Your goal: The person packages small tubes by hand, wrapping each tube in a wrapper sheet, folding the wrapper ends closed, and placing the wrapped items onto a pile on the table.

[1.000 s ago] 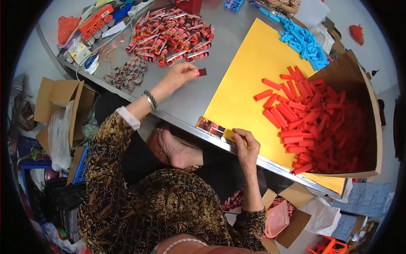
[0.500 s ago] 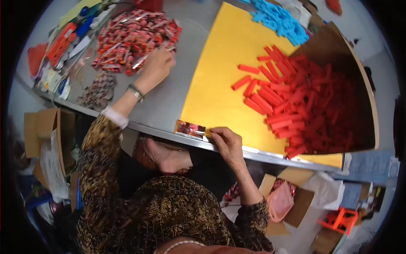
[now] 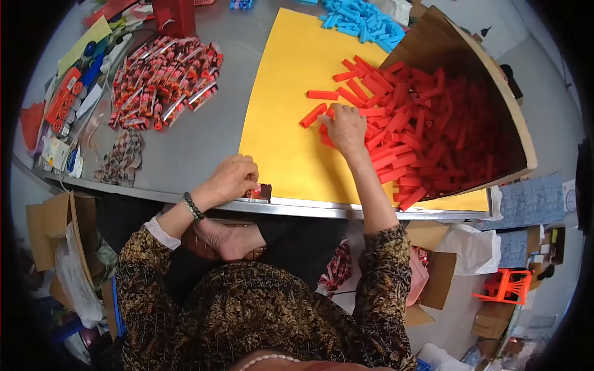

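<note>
My left hand (image 3: 228,180) is at the table's front edge, its fingers curled together over a small dark, printed wrapper (image 3: 263,193) that lies partly hidden beneath them. My right hand (image 3: 347,131) reaches into the near-left side of a heap of red plastic sticks (image 3: 396,142). Its thumb and fingers close round one red stick (image 3: 330,113), which the hand partly covers. The heap spills out of a cardboard box (image 3: 516,127) tipped on its side over a yellow sheet (image 3: 281,117).
A pile of red wrapped sticks (image 3: 164,80) lies on the grey table (image 3: 204,139) at left, with crumpled patterned scraps (image 3: 120,157) below it. Blue sticks (image 3: 365,21) are heaped at the back. Pens and tools (image 3: 80,80) line the left edge. Open cartons (image 3: 49,235) stand on the floor.
My left hand has come back from the wrapped pile to the wrapper at the front edge. My right hand has left that wrapper and moved up into the red sticks. The view has shifted.
</note>
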Demonstrator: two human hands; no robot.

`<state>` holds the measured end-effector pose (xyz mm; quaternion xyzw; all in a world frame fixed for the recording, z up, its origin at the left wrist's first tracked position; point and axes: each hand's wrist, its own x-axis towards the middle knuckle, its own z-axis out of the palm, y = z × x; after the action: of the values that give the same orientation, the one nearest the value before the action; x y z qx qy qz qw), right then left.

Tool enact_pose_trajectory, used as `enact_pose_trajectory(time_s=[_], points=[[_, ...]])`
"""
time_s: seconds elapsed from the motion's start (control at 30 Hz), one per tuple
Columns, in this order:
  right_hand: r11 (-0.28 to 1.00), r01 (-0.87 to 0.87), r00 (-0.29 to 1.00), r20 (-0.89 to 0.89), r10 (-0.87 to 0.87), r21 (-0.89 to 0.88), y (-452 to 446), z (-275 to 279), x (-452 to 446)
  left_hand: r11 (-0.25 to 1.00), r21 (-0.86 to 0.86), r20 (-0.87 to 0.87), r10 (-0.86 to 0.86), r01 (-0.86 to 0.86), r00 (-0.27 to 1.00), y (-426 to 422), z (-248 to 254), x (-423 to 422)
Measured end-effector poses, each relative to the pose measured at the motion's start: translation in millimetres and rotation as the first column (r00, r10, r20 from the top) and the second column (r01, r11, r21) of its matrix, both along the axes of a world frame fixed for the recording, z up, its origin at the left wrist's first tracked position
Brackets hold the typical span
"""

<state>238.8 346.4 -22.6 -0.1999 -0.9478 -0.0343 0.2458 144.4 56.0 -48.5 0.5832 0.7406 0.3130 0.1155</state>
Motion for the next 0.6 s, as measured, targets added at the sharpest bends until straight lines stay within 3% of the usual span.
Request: enact_pose_trajectory(time_s=[0.17, 0.33, 0.47, 0.6], points=[[0.992, 0.121, 0.965, 0.232, -0.126, 0.036, 6, -10, -21, 0.994, -0.107, 0.112, 0.015, -0.003, 0.994, 0, 16, 5], [0.991, 0.130, 0.960, 0.253, -0.116, -0.037, -8, -20, -18, 0.980, -0.193, 0.153, 0.085, -0.055, 0.984, 3, 14, 3], [0.958, 0.173, 0.931, 0.357, -0.083, -0.229, -22, -13, -12, 0.997, -0.021, 0.108, 0.072, -0.071, 0.992, 0, 5, 8], [0.920, 0.089, 0.963, 0.269, 0.018, -0.381, -35, -9, 3, 0.995, 0.074, -0.079, 0.068, -0.062, 0.995, -4, 8, 14]])
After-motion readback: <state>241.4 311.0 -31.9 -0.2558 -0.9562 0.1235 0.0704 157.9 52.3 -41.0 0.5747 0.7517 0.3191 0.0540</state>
